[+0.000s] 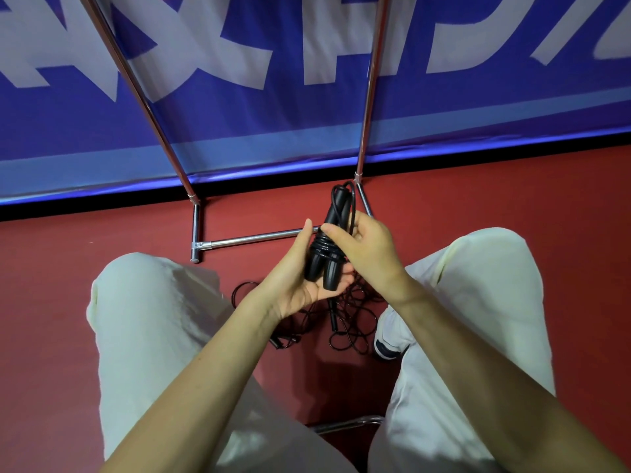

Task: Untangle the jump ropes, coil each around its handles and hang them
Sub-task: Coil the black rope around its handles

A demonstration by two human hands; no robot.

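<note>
The left hand (300,271) cradles two black handles (322,264) side by side, fingers loosely curled round them, while the right hand (367,250) pinches the cord (351,199) to bind it on, more tangled rope (345,319) lying below both hands.

Two black handles (322,264) stood side by side, nearly upright, with black cord wound around their middle. More black rope (345,322) lay tangled on the red floor below.
</note>
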